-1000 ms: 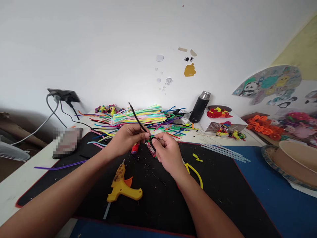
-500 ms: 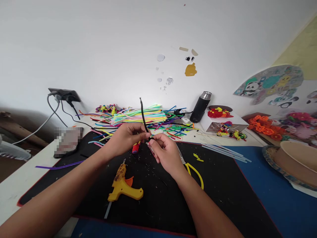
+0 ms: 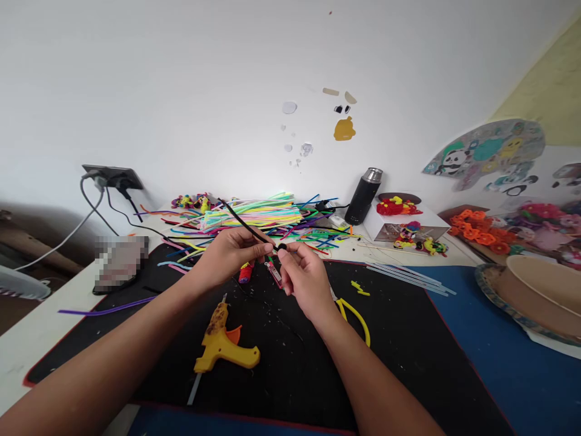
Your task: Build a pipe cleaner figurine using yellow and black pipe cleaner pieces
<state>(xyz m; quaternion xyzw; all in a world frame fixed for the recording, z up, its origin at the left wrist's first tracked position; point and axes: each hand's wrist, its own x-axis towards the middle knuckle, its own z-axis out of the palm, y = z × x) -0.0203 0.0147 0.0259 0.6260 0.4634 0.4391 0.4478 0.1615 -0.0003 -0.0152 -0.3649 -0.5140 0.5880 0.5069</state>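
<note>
Black pipe cleaner (image 3: 239, 219) is pinched near its end by the nearly closed left hand (image 3: 232, 253) and curled right hand (image 3: 307, 277).

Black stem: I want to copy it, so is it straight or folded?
Nearly straight: the black stem slants up leftward from the left hand without a fold. Cannot tell at the right hand, where a dark lump shows.

Laid over the white surface (image 3: 49, 333): a red-edged black mat (image 3: 308, 375), with a blue covering (image 3: 499, 351) showing beyond it. Resting on the black mat: a yellow glue gun (image 3: 220, 345), yellow-handled scissors (image 3: 363, 318), short yellow pieces (image 3: 361, 289). Heaped at the back: coloured pipe cleaners (image 3: 254, 215), near a black flask (image 3: 363, 197) and white box (image 3: 373, 223).
</note>
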